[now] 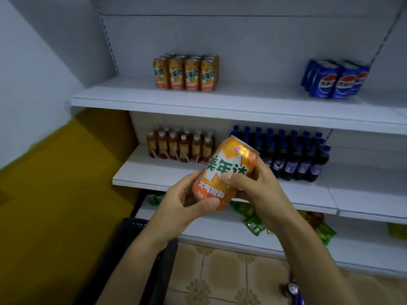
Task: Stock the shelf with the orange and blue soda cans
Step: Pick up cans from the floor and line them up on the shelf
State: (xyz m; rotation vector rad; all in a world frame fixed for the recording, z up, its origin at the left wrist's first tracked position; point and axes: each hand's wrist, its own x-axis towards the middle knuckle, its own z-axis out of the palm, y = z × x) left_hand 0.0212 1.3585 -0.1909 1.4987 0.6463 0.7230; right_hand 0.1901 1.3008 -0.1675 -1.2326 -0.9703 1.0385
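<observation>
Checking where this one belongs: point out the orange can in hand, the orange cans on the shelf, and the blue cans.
held orange soda can (229,172), head view, on its label.
shelved orange soda cans (186,73), head view, on a front-row can.
blue soda cans (337,81), head view, on a front can's logo.

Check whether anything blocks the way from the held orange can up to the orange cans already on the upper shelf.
Nothing visible does. Both hands, left hand and right hand, hold the orange can in front of the lower shelves. The upper shelf is bare beside the orange can group.
</observation>
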